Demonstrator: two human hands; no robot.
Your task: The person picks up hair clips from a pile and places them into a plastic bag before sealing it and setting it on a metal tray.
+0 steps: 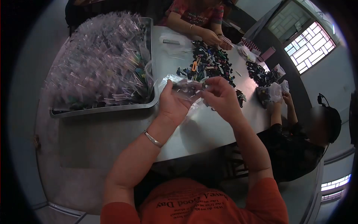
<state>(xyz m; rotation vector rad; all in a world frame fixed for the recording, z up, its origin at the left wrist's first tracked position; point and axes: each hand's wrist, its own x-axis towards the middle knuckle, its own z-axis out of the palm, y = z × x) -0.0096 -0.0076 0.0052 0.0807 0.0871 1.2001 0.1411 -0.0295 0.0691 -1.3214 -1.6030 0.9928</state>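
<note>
1. A clear plastic bag (185, 89) was up over the counter (199, 140), between the person's two hands and in front of the body.
2. Its long axis ran roughly sideways, from the left hand (172, 101) towards the right hand (222, 98); neither was nearer, since both were touching it.
3. The left grip cradled the bag's left part, thumb raised along that side. The right grip was drawn together, thumb and fingertips pinching at the right end.
4. Whether that pinch took only film or some small piece too, I couldn't tell from where I stood.
5. Most of the left fingers were lost behind the bag, and glare on the plastic blurred whatever dark stuff showed through it.
6. Just beyond lay a heap of small mixed pieces (220, 61), partly blocked by the right hand; a metal tray (108, 111) piled with glossy packets (99, 59) stood to the left.
</note>
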